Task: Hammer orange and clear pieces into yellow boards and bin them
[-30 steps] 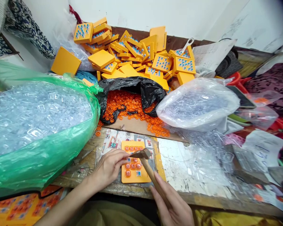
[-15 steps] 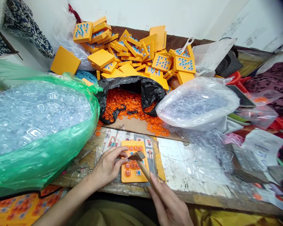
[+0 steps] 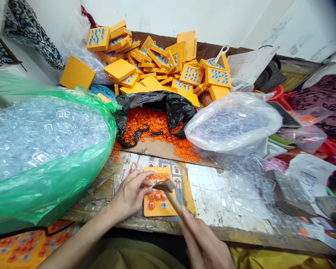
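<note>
A yellow panel (image 3: 156, 212) lies flat on the bench before me, set with rows of translucent orange caps (image 3: 151, 205) and small printed squares. Over its middle hangs the head of a hammer (image 3: 165, 185), slightly blurred. My right hand (image 3: 205, 239) is wrapped round its wooden handle. At the panel's left side, my left hand (image 3: 133, 192) has thumb and forefinger nearly together over the panel. What they pinch is too small to make out, and the hammer head partly hides the spot by the fingertips.
Left stands a green bag (image 3: 81, 168) of clear plastic pieces; right, a white bag (image 3: 232, 144) of similar pieces. A black bag (image 3: 182, 108) spills orange caps (image 3: 186, 149) onto cardboard. Yellow panels (image 3: 120, 70) are heaped behind. Loose clear pieces (image 3: 246, 186) lie on the right.
My right hand and the hammer's handle have shifted slightly right and down, and the hammer head has tilted. My left hand stays at the same spot on the panel.
</note>
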The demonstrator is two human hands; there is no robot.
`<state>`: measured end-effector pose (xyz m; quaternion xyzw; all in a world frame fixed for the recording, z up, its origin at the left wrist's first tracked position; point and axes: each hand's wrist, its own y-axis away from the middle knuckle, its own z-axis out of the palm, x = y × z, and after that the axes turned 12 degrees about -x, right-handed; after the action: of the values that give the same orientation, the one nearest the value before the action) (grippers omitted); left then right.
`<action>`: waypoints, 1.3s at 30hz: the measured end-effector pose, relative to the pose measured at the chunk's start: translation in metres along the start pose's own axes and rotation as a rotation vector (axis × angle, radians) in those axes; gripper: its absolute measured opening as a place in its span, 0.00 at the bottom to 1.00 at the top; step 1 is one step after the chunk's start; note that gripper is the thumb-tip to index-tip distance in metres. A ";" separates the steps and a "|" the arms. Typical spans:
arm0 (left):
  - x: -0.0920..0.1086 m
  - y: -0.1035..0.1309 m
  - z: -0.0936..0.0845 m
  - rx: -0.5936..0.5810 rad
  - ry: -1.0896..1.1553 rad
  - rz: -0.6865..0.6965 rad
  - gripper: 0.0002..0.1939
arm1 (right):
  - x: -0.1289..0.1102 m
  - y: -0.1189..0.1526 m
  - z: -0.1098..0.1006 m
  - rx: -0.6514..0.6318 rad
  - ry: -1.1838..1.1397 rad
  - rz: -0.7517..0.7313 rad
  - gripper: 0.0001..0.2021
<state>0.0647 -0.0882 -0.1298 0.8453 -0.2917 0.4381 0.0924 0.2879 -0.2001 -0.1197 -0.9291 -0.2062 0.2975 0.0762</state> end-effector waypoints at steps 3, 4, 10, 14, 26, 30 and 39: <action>-0.001 0.000 0.000 -0.006 -0.008 -0.009 0.22 | 0.005 0.003 0.003 -0.087 0.050 0.008 0.31; -0.001 0.000 0.000 -0.007 -0.007 -0.017 0.23 | 0.006 0.003 0.004 -0.090 0.048 0.014 0.31; -0.002 -0.001 -0.002 -0.014 0.026 -0.049 0.22 | 0.002 -0.002 0.001 0.078 -0.087 0.146 0.24; 0.000 0.000 -0.006 -0.034 0.126 -0.098 0.20 | 0.016 -0.004 0.000 0.184 -0.175 0.378 0.19; -0.010 -0.004 0.000 0.145 0.025 -0.205 0.21 | 0.050 -0.013 0.001 0.127 -0.569 0.722 0.26; -0.001 -0.006 -0.003 -0.025 0.018 -0.242 0.31 | 0.063 -0.011 -0.007 0.017 -0.031 0.598 0.23; 0.003 0.005 0.019 0.009 -0.024 -0.351 0.35 | 0.034 -0.026 -0.002 -0.008 0.523 0.243 0.19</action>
<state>0.0762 -0.1017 -0.1389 0.8888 -0.1387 0.4064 0.1603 0.3049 -0.1623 -0.1291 -0.9925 -0.0677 0.0540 0.0868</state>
